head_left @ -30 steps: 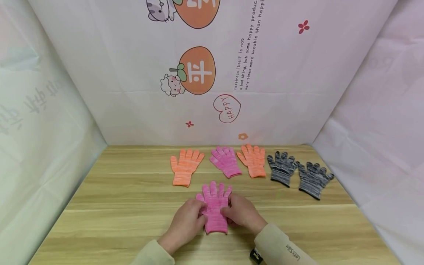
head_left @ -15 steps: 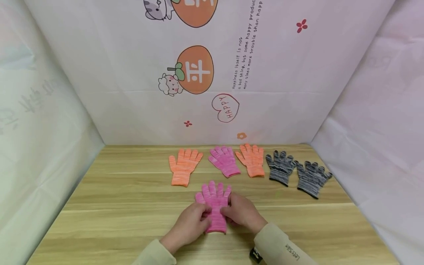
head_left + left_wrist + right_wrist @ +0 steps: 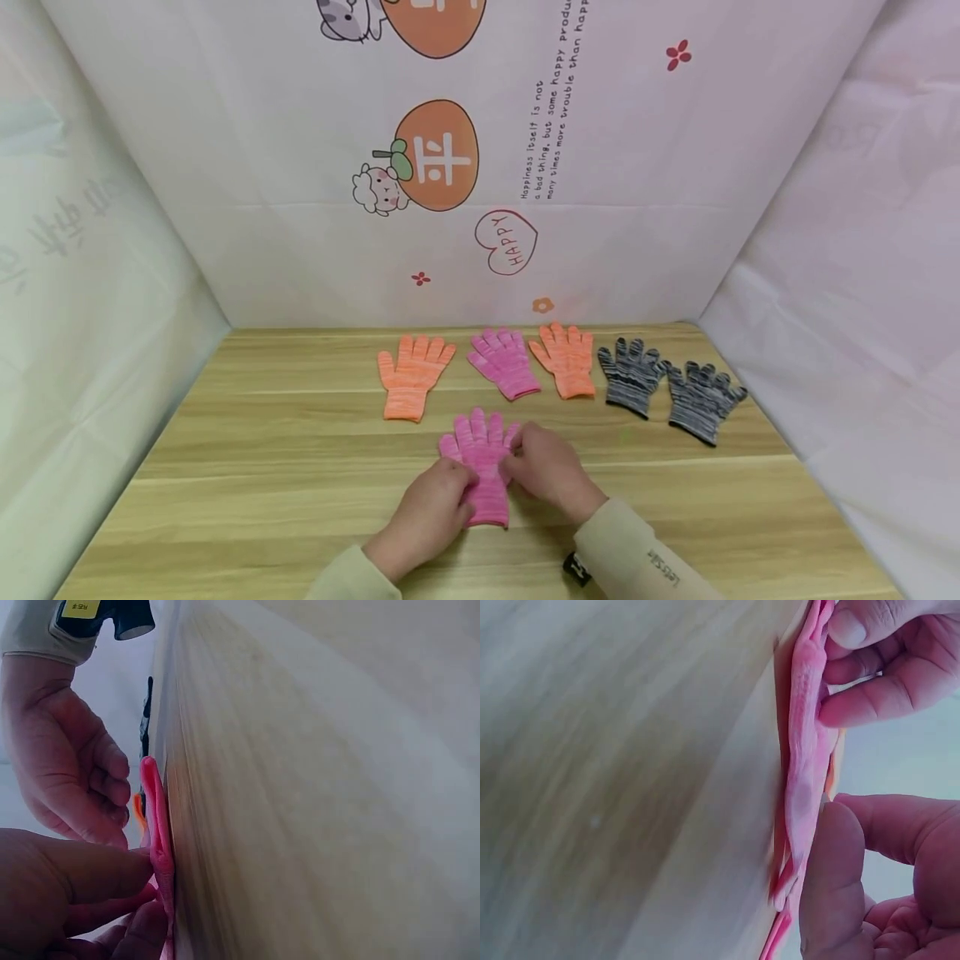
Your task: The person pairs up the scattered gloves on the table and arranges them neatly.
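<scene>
A pink knitted glove (image 3: 486, 471) lies flat on the wooden table, fingers pointing away and cuff toward me. My left hand (image 3: 435, 508) holds its left side near the cuff; in the left wrist view, fingertips meet the pink fabric (image 3: 157, 825). At the right edge, just below the little finger, my right hand (image 3: 547, 471) has thumb and index finger together on the fabric, as the right wrist view shows at the thumb and index fingertips (image 3: 836, 814). The hands hide parts of both glove edges.
Along the back lie an orange glove (image 3: 412, 379), another pink glove (image 3: 506, 364), a second orange glove (image 3: 566, 362) and two grey-black gloves (image 3: 632, 377). White printed sheets (image 3: 315, 250) wall the table (image 3: 300, 467) at the back and sides. A dark device (image 3: 576, 569) sits by the right sleeve.
My right hand has shifted slightly up along the glove's right edge, toward its little finger. The left hand stays on the left side, a little further over the fabric. The view has drifted slightly.
</scene>
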`<state>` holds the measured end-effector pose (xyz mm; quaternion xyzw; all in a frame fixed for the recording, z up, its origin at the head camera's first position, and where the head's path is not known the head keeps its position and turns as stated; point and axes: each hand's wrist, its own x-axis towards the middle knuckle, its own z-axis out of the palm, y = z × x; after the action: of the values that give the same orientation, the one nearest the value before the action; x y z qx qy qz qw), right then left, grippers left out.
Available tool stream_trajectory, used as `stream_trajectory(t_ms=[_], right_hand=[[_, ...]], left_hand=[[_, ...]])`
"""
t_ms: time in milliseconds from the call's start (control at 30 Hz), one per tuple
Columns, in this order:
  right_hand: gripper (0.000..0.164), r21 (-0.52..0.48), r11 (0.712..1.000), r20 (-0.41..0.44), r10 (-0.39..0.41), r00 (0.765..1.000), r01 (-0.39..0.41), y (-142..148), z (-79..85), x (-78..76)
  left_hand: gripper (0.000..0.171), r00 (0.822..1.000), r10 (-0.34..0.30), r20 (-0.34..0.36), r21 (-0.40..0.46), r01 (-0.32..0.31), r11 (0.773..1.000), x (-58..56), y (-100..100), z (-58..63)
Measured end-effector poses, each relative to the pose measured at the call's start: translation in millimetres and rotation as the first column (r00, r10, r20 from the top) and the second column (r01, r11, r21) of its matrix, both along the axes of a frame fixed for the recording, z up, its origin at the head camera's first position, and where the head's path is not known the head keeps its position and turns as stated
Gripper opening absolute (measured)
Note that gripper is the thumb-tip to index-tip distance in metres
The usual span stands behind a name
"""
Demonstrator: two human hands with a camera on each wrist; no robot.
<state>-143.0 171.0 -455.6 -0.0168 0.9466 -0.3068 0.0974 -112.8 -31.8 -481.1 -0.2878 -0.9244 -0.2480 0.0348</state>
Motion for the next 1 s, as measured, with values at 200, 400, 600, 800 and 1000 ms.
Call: stream_trajectory(t_ms=[200,400,600,800,1000], right_hand=[[0.01,0.04,0.999,0.029,0.027,0.999,-0.028,-9.6,-3.1,-2.2],[0.016,0.109,0.994,0.077,0.014,0.997,-0.022,-14.6,-4.2,-4.6],[0.017,0.126,0.992,0.079,0.013,0.997,-0.023,-15.5,-4.5,-5.3],[0.018,0.127,0.991,0.083,0.029,0.996,-0.04,-15.3,-3.3,-5.1],[0.016,0.077,0.995,0.089,0.051,0.995,-0.058,-12.9,0.6,-6.4]], left_hand=[[0.029,1.0,-0.006,-0.024,-0.014,0.006,1.0,-0.1,-1.0,-0.8],[0.029,1.0,-0.005,-0.007,-0.015,0.005,1.0,0.1,-1.0,-1.0],[0.031,1.0,-0.006,-0.006,-0.029,0.006,1.0,0.6,-0.6,-1.1],[0.033,1.0,-0.012,-0.006,-0.038,0.012,0.999,1.0,-0.3,-0.6],[0.032,0.999,-0.018,-0.032,-0.043,0.016,0.999,0.0,-0.8,-2.6]])
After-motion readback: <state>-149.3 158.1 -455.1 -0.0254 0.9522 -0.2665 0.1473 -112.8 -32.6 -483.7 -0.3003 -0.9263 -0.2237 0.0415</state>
